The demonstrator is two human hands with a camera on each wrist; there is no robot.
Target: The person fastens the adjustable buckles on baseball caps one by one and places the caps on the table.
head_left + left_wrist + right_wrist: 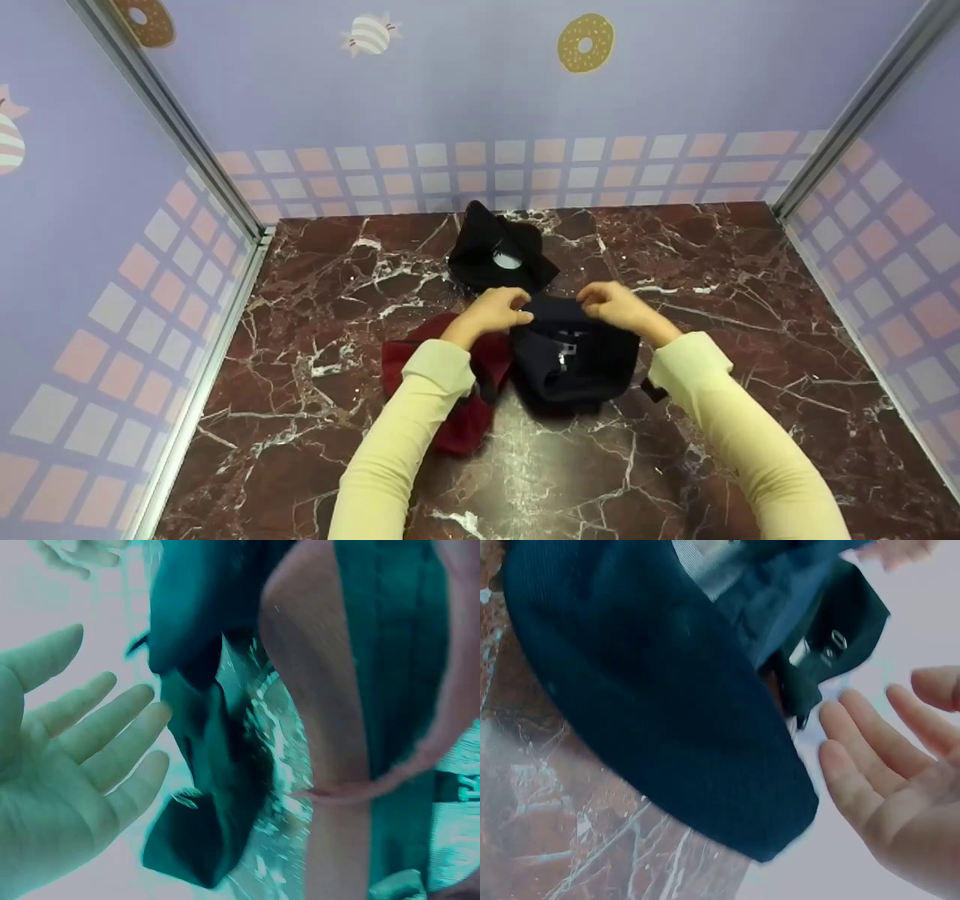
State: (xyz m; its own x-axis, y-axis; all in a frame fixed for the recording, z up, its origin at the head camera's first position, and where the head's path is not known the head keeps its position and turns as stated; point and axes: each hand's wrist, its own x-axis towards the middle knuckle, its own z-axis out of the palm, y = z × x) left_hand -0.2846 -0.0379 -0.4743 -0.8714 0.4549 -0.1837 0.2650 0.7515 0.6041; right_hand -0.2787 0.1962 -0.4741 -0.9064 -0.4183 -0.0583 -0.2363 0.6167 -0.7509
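A dark navy fabric cap (577,382) lies between my hands, its hollow facing up with a pale tag and small metal piece inside. My left hand (495,309) is at its far left edge, thumb and fingers apart; in the left wrist view the fingers are spread, holding nothing. Across from it, my right hand (616,306) is over the far right edge. The right wrist view shows those fingers loosely extended beside the navy fabric (652,697), with nothing gripped. A red cap (461,424) sits under my left forearm, partly hidden by the sleeve.
Behind the navy cap lies a black cap (476,251) with a white round patch. A small dark strap end (654,390) shows by the right cuff. Patterned purple panels (480,97) stand around the dark red marbled table (750,360) at the back and both sides.
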